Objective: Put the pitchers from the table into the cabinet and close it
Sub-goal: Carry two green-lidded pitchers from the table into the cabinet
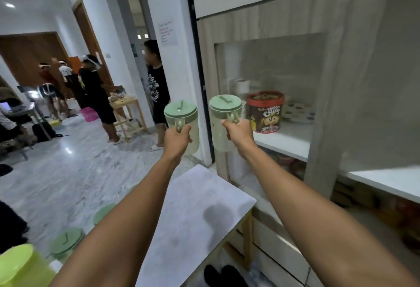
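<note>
A shared indoor living space is showing here, kitchen-like at the near side: a built-in cabinet point(318, 96) is holding a cereal tub point(265, 111) on its shelf. Beyond, people point(95, 91) are standing on a marble-patterned floor point(68, 173) by wooden doors point(27, 55).

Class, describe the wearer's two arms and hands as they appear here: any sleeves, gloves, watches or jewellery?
Both arms are bare all the way to the frame's edge; no sleeves show. The left hand and right hand wear no gloves, and no watch, bracelet or ring is visible on them.
</note>
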